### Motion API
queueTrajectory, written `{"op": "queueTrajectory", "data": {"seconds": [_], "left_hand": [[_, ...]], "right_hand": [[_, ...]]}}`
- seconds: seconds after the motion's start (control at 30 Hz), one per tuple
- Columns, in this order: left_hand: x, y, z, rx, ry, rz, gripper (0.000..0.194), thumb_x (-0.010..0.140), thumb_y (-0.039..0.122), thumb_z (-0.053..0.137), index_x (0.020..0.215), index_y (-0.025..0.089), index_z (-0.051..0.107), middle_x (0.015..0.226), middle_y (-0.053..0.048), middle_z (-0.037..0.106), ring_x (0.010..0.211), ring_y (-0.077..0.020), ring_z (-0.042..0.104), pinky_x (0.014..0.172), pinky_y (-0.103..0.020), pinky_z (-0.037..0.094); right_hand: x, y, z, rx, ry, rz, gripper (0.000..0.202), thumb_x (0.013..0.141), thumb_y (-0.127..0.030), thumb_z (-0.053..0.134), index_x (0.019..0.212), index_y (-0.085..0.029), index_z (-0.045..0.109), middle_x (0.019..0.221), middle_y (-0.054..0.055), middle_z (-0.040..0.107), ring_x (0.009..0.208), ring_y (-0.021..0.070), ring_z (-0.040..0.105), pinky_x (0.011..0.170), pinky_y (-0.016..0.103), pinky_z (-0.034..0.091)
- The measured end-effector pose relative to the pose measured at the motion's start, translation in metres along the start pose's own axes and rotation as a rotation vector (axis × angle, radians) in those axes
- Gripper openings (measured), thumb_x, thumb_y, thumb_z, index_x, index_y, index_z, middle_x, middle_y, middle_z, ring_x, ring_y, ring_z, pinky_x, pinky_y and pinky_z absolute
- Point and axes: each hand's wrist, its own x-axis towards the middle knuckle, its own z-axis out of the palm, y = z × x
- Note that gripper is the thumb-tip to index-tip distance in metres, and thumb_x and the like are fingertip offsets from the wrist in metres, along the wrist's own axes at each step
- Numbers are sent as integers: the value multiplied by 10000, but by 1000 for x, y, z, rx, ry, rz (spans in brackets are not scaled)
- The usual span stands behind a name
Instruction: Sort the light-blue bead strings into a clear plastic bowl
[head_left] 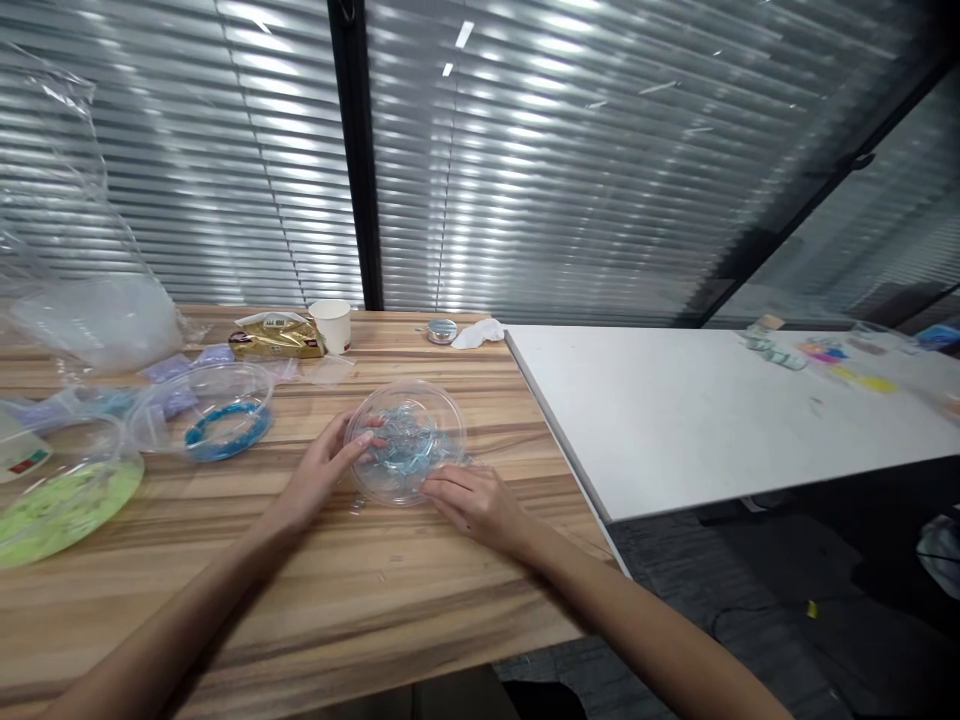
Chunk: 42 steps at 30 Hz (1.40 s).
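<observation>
A clear round plastic bowl (442,408) on the wooden table holds a tangle of thin clear and light-blue pieces (409,440). At its left side, my left hand (330,460) grips the wall, with the thumb and fingers around the edge. My right hand (472,505) is at the bowl's lower right edge, its fingers pressed together; whatever they may pinch is too small to make out. A few tiny clear pieces (357,507) lie on the wood just below the bowl.
Clear containers with blue pieces (229,432) and green pieces (71,500) stand left. Behind are a gold packet (276,336), a paper cup (331,326), a round tin (442,331) and a tissue (478,333). A white table (675,410) adjoins on the right.
</observation>
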Motion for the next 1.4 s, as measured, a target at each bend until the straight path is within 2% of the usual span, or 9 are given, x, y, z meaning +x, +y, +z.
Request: {"op": "queueTrajectory", "data": {"seconds": [0.3, 0.73, 0.93, 1.4], "left_hand": [[0, -3, 0, -25, -14, 12, 629, 725, 544, 703, 1206, 177, 534, 1188, -118, 600, 968, -291, 641, 843, -429, 533], [2, -4, -2, -12, -7, 24, 610, 719, 549, 699, 1168, 168, 542, 1160, -122, 609, 932, -290, 653, 845, -432, 523], [2, -5, -3, 17, -12, 44, 616, 739, 551, 680, 1196, 170, 521, 1175, -129, 607, 944, -297, 647, 870, -460, 510], [-2, -2, -3, 36, -23, 50, 644, 744, 563, 672, 1219, 166, 495, 1230, -144, 584, 982, -302, 643, 879, -425, 514]], "right_hand": [[4, -1, -1, 49, 76, -18, 203, 982, -140, 447, 947, -134, 646, 900, 61, 703, 793, 147, 669, 648, 234, 516], [4, 0, -2, 29, 54, 3, 192, 980, -144, 452, 969, -154, 643, 900, 52, 705, 803, 132, 670, 678, 218, 523], [8, -2, -4, 24, 84, -11, 176, 974, -133, 463, 947, -146, 636, 892, 48, 707, 780, 142, 675, 633, 226, 517], [10, -3, -4, 28, 85, -36, 187, 972, -110, 441, 951, -151, 622, 858, 52, 702, 728, 135, 664, 605, 225, 513]]}}
